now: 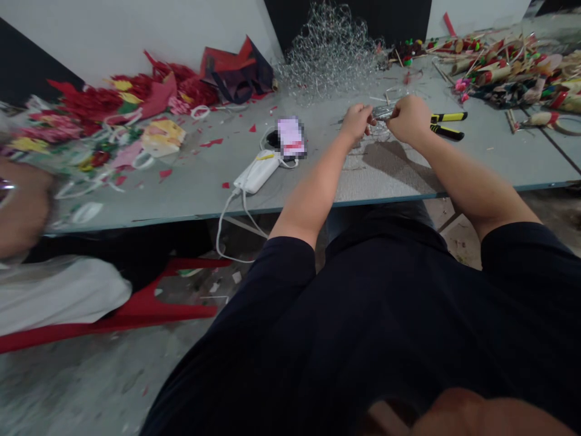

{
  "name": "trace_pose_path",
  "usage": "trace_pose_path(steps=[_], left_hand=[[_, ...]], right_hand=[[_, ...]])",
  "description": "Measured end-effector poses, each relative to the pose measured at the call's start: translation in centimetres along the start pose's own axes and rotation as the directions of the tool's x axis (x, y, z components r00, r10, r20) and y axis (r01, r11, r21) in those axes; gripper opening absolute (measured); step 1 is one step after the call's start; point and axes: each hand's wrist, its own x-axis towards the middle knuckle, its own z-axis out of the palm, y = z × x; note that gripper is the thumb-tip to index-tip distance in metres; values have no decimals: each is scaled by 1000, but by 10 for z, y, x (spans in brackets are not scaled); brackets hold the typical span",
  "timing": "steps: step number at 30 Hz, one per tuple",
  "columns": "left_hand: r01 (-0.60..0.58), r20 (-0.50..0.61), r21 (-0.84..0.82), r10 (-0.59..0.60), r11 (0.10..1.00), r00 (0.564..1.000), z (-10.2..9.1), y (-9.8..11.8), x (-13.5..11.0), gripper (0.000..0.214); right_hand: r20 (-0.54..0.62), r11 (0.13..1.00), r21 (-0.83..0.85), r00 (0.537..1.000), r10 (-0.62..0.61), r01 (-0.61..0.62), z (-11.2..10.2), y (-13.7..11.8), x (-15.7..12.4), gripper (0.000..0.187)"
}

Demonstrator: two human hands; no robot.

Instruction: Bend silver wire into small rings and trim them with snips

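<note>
My left hand (356, 121) and my right hand (408, 118) meet over the grey table (190, 188), both closed round a small silvery bundle of wire (382, 112) held between them. Just beyond my hands lies a big tangled heap of silver wire (329, 51). Right of my right hand, yellow-and-black pliers (447, 124) lie on the table, apart from my fingers.
A white power bank (256, 172) with cable and a phone (290, 138) lie left of my hands. Red paper decorations (136, 100) cover the far left, colourful stick ornaments (503, 69) the far right. Another person's blurred arm (22, 206) is at left, above a red plastic chair (136, 312).
</note>
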Motion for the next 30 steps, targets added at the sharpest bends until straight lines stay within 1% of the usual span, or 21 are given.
trace_pose_path(steps=[2, 5, 9, 11, 16, 20, 23, 26, 30], left_hand=[[37, -8, -44, -37, 998, 999, 1, 0, -1, 44], [75, 53, -117, -69, 990, 996, 1, 0, -4, 41], [94, 144, -185, -68, 978, 987, 1, -2, -6, 50], [93, 155, -184, -64, 978, 986, 2, -4, -5, 54], [56, 82, -184, -42, 981, 996, 5, -4, -4, 54], [52, 48, -220, -43, 974, 998, 5, -1, -6, 53], [32, 16, -238, -29, 971, 999, 5, -1, -7, 53], [10, -14, -234, -14, 972, 1000, 4, 1, -8, 50], [27, -68, -183, -40, 983, 997, 3, 9, -14, 47]], right_hand=[[-28, 1000, 16, 1000, 6, -6, 0, 1, -1, 23], [-58, 1000, 27, 998, 14, -12, 1, 2, 0, 24], [-85, 999, 37, 996, 14, -11, 4, 5, 3, 25], [-85, 999, 50, 996, 19, -14, 5, 6, 4, 23], [-87, 997, 79, 996, 34, -27, 4, 5, 4, 16], [-102, 995, 92, 994, 31, -21, 7, 5, 6, 9], [-110, 994, 107, 994, 17, -5, 11, 6, 8, 18], [-82, 991, 135, 997, -14, 25, 13, 5, 8, 28], [-66, 986, 152, 996, -52, 62, 14, 7, 8, 25]])
